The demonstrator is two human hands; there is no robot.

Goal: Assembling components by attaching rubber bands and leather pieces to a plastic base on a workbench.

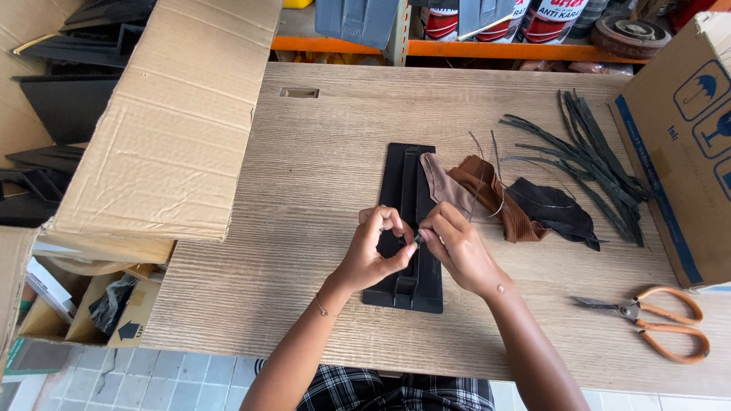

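My left hand [375, 247] and my right hand [457, 247] meet over a long black plastic part [411, 183] lying flat on the wooden table [304, 175]. Both pinch a small dark piece [416, 238] between their fingertips, just above the part. It is too small to tell exactly what it is. Right beside the hands lie scraps of brown cloth [487, 194] and black cloth [552, 209].
A pile of dark thin strips [594, 156] lies at the far right, next to a cardboard box [685, 144]. Orange-handled scissors [655, 320] rest near the table's front right. A large open cardboard box [164, 129] with black parts stands at the left.
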